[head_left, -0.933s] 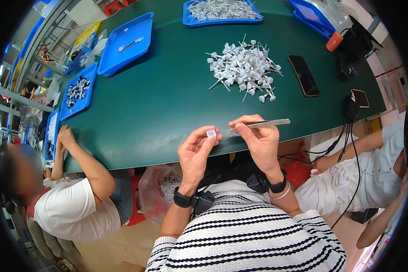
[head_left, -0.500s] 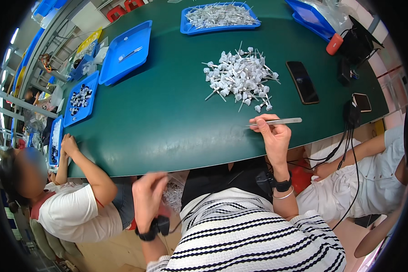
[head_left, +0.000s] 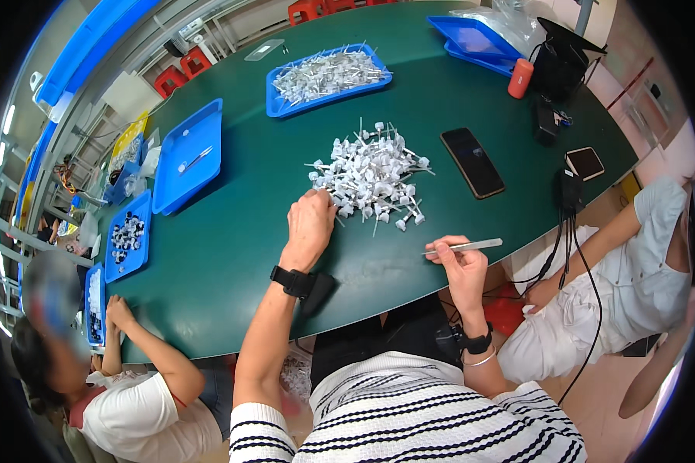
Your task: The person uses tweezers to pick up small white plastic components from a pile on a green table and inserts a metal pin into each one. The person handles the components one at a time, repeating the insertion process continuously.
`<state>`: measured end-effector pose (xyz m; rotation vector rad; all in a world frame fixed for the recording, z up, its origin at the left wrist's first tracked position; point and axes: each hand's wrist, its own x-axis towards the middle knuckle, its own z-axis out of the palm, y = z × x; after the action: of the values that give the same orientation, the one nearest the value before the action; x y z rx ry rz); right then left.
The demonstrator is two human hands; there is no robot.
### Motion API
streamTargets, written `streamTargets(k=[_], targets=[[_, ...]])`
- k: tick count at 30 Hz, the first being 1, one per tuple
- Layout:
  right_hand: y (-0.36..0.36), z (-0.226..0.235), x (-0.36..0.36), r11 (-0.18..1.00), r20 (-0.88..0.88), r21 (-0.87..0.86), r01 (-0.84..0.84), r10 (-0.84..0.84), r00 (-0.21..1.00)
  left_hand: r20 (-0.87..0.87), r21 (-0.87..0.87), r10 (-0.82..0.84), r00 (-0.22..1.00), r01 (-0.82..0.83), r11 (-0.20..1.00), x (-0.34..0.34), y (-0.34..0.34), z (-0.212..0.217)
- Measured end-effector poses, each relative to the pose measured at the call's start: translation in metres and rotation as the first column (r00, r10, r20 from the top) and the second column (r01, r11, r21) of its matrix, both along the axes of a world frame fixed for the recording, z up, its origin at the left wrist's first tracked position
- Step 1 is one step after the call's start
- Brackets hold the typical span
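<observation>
Green desk [head_left: 235, 255] fills most of the view. Co-worker in a white top [head_left: 150, 413] at its near-left corner, hands together by the left edge. Long blue tray [head_left: 193, 131] along the left edge, toward the far corner. Blue tray [head_left: 289, 109] heaped with white stemmed parts, set in from the far edge. Loose pile of white stemmed parts [head_left: 371, 174] mid-desk, between that tray and the near edge. Smaller blue tray [head_left: 142, 205] on left edge, black and white bits inside. Left hand [head_left: 311, 224] at the pile's near-left side, fingers drawn narrow; tips hidden, can't tell if a part is pinched. Right hand [head_left: 461, 266] by the near edge, right of the pile, thumb and fingers pinched. Phone [head_left: 472, 162] between pile and right edge. Red cylinder [head_left: 520, 79] toward far-right corner. Metal tweezers [head_left: 477, 245] in the right-hand pinch, pointing left; can't tell if their tips meet.
</observation>
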<state>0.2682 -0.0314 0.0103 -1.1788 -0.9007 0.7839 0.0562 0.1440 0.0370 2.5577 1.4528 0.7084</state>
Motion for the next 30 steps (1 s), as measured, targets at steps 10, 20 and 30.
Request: streamTargets(k=[10, 20, 30], targets=[[-0.002, 0.034, -0.075, 0.953, -0.154, 0.194, -0.232, 0.263, 0.952, 0.787, -0.540, 0.347, 0.510, 0.298, 0.787, -0.047, -0.143, 0.013], [-0.007, 0.028, -0.112, 0.945, -0.007, 0.199, -0.261, 0.267, 0.964, 0.879, -0.472, 0.391, 0.274, 0.376, 0.797, -0.045, -0.171, -0.013], [-0.006, 0.030, -0.119, 0.954, 0.025, 0.165, -0.251, 0.251, 0.968, 0.878, -0.453, 0.362, 0.313, 0.300, 0.840, -0.045, -0.173, -0.019]])
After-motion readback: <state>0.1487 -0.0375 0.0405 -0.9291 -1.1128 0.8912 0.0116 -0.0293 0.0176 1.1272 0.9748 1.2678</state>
